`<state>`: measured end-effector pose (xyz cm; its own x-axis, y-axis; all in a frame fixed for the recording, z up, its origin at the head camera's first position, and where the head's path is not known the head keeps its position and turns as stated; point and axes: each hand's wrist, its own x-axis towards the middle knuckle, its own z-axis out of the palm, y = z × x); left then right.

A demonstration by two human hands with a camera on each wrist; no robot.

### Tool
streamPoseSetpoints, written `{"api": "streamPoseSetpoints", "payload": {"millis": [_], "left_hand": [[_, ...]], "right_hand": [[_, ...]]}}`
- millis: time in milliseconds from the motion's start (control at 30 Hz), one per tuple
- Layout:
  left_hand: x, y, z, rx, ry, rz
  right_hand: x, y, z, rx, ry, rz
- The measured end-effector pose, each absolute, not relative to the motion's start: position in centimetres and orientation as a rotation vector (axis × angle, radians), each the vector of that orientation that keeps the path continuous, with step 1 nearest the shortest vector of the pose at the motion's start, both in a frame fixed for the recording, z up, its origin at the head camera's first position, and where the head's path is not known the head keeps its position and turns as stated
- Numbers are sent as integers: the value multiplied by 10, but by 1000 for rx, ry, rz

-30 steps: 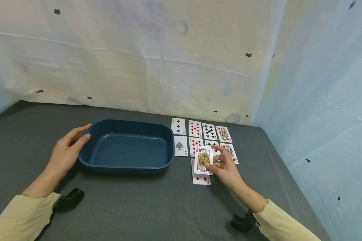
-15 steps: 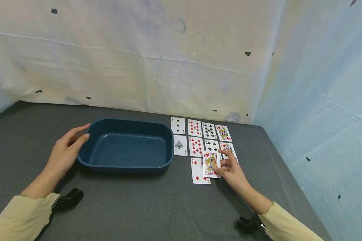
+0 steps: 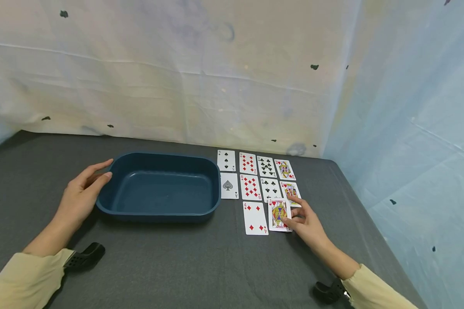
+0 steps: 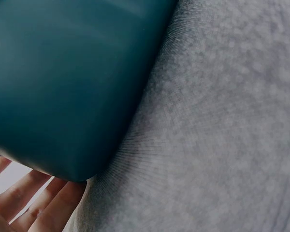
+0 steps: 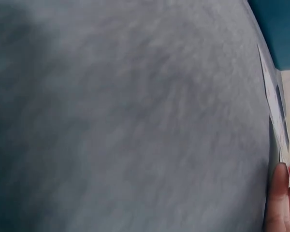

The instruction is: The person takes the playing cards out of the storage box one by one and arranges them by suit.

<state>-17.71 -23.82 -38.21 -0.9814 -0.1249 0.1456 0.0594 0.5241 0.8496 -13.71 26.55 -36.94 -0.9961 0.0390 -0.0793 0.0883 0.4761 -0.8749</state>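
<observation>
In the head view my right hand (image 3: 309, 225) pinches a face playing card of hearts (image 3: 279, 214) between thumb and fingers, low over the grey cloth. Immediately left of it lies the four of diamonds (image 3: 255, 218); the card's top edge overlaps a clubs card (image 3: 270, 189) above. A face card (image 3: 290, 193) lies partly under my right fingertips. At the left end of a dark blue rectangular tub (image 3: 158, 213), my left hand (image 3: 81, 193) touches the rim with extended fingers. The left wrist view shows those fingers (image 4: 50, 203) against the tub's end.
More face-up cards stand in rows right of the tub, among them the ace of spades (image 3: 229, 186), a three of spades (image 3: 226, 160) and a diamonds card (image 3: 248, 163). A pale cloth wall (image 3: 158, 98) rises behind the grey-covered table (image 3: 178, 266).
My right hand has carried the held card rightward and slightly down, from over the four of diamonds to beside it. The four of diamonds is now uncovered. My left hand stays at the tub.
</observation>
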Motion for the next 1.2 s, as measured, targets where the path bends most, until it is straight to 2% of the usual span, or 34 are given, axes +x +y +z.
{"api": "streamPoseSetpoints", "payload": {"millis": [833,1200], "left_hand": [[-176,-236,-381,69,-2566,-1456],[-177,-235,-380,68,-2573,-1462]], "right_hand": [[-120,311,-367,53,2806,-1383],[-117,328,-366,-63,2844,-1267]]}}
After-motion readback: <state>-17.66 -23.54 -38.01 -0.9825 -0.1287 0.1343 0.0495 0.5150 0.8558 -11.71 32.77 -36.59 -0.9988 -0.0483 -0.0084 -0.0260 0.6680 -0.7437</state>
